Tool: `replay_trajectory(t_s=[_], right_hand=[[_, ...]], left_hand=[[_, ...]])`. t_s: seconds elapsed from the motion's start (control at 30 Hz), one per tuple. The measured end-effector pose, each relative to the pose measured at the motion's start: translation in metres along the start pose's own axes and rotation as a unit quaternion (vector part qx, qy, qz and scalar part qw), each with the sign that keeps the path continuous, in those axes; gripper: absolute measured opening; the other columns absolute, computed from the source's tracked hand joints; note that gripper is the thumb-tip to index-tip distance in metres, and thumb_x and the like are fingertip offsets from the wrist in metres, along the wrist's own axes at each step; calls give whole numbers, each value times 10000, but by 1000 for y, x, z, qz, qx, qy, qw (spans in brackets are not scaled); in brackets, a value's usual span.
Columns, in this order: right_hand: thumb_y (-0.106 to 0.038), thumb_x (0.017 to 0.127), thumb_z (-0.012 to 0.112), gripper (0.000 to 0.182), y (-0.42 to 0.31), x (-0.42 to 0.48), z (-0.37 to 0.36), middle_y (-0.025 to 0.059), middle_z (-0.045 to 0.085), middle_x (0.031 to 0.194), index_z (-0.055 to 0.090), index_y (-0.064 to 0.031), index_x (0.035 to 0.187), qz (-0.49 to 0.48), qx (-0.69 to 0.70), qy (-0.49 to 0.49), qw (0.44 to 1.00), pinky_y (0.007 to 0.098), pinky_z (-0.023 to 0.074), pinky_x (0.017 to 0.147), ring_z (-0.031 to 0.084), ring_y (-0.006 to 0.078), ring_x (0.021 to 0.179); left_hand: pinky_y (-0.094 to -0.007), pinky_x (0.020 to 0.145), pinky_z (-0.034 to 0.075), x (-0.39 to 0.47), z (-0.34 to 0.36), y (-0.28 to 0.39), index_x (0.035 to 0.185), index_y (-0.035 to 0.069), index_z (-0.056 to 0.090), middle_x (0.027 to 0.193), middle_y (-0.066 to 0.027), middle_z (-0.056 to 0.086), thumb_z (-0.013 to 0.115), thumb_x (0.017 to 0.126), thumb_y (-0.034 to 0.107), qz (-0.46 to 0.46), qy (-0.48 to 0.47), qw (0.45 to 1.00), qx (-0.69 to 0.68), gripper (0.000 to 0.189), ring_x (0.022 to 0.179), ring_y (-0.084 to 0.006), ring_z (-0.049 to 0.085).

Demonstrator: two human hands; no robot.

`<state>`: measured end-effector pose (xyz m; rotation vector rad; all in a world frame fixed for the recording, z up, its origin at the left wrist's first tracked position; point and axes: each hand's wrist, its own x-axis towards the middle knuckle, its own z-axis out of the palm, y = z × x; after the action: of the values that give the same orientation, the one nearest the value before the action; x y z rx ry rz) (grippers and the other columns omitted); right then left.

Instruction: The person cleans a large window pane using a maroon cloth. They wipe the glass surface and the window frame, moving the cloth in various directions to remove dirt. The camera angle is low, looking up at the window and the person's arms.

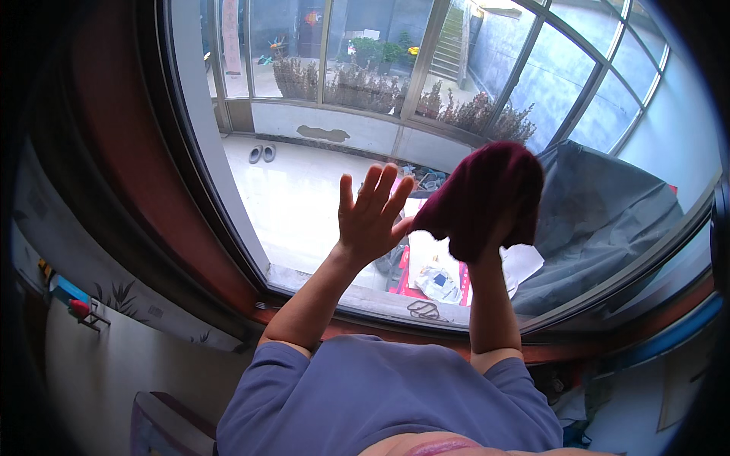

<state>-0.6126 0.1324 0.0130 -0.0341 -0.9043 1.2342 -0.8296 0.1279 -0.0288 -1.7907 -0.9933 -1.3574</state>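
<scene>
A large glass window pane (308,199) in a dark frame stands before me. My left hand (373,214) is raised at the pane with its fingers spread and holds nothing; whether it touches the glass I cannot tell. To its right, a dark maroon cloth (485,194) drapes over my right hand (502,225), whose fingers are mostly hidden behind the fabric. The thumb of my left hand lies beside the lower left edge of the cloth. Both forearms reach up and away from my body.
A reddish-brown sill (342,330) runs below the pane. Beyond the glass are a dark grey cover (604,222), a white plastic bag (438,282), a metal-looking looped item (425,310) and grey slippers (262,153). A padded chair (165,424) stands at lower left.
</scene>
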Motion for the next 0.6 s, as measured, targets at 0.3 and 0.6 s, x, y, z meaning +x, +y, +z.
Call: replay_trajectory(t_s=[0.3, 0.6], right_hand=[[-577, 1007, 364, 699, 13, 38, 56, 93, 314, 1595, 270, -161, 1561, -197, -591, -103, 775, 484, 203, 1209, 307, 287, 1465], [-407, 881, 634, 699, 53, 24, 143, 186, 367, 1549, 453, -74, 1467, -403, -841, -171, 319, 500, 343, 1136, 405, 373, 1399]], left_hand=[[-568, 1200, -33, -37, -6, -21, 1577, 80, 199, 1647, -151, 153, 445, 967, 600, 30, -36, 998, 39, 839, 1538, -296, 82], [-540, 1209, -6, -62, -21, -78, 1584, 55, 131, 1648, -193, 96, 439, 968, 621, -48, 5, 999, -4, 891, 1537, -319, 67]])
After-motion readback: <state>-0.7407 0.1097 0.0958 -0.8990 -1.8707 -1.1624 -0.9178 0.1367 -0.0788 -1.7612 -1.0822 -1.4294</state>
